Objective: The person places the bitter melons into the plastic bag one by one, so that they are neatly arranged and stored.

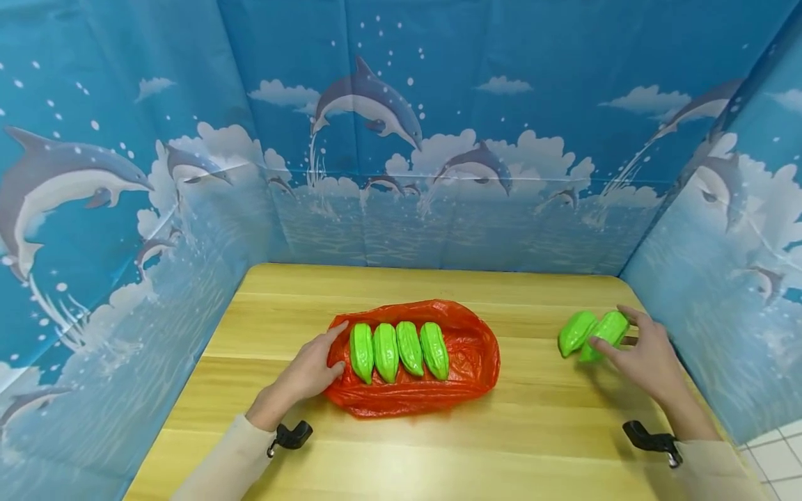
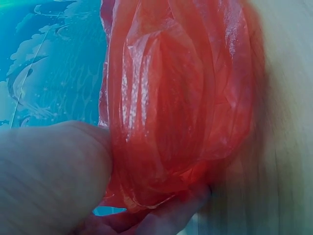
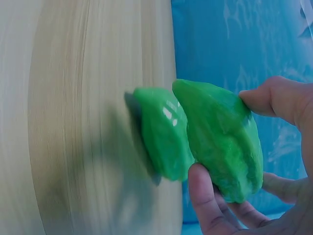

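A red plastic bag (image 1: 466, 358) lies spread on the wooden table with several green star fruits (image 1: 385, 353) side by side in it. My left hand (image 1: 311, 365) grips the bag's left edge. Up close in the left wrist view, the crinkled bag (image 2: 181, 103) fills the middle, with fingers partly hidden beneath it. At the right, my right hand (image 1: 648, 355) pinches a star fruit (image 1: 605, 335) between thumb and fingers. This held star fruit (image 3: 222, 139) is raised off the table, while another star fruit (image 3: 164, 134) rests just beyond it.
The wooden table (image 1: 401, 452) has rounded far corners. Dolphin-printed blue sheeting (image 1: 451, 229) stands along its back and both sides. White floor tiles (image 1: 777, 459) show at the lower right.
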Demonstrator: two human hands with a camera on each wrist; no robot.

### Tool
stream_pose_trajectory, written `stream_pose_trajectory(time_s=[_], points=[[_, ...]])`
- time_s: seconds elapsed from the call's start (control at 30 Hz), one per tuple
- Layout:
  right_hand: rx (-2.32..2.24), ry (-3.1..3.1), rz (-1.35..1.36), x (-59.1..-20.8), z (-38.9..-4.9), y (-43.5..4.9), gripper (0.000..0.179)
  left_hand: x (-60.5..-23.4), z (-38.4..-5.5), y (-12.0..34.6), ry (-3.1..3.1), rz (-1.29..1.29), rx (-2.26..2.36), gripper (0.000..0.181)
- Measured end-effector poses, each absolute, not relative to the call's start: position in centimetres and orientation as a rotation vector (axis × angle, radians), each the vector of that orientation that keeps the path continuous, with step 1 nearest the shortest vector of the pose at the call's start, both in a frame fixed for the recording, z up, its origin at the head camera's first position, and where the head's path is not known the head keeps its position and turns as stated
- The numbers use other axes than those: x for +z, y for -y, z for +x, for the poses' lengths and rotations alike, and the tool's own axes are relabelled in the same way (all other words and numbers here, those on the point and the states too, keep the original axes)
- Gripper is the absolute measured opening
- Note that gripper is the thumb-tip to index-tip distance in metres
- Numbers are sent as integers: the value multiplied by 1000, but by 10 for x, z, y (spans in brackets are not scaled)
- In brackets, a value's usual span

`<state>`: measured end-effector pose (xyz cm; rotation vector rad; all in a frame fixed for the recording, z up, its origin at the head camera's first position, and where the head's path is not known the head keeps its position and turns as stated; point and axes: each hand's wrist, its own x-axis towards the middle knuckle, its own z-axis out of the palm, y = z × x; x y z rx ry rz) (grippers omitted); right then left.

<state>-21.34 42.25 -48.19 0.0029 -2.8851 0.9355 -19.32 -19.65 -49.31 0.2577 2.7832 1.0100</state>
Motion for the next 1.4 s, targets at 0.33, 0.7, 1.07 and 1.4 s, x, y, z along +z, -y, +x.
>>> stream_pose_trajectory(time_s=[0.33,0.7,1.07,1.4], points=[[955,2831,129,-468,-211,-389,97,-490,-196,192,-2790,265,992,86],[1015,2826,245,-454,-207,-351,96,-488,-200,190,-2800,301,986,88],[1073,2871,315,-434,-205,-313,95,-485,-205,188,-2819,344,1006,87],[1131,2862,451,-420,-207,-277,95,-471,-208,184,-2839,395,984,87]])
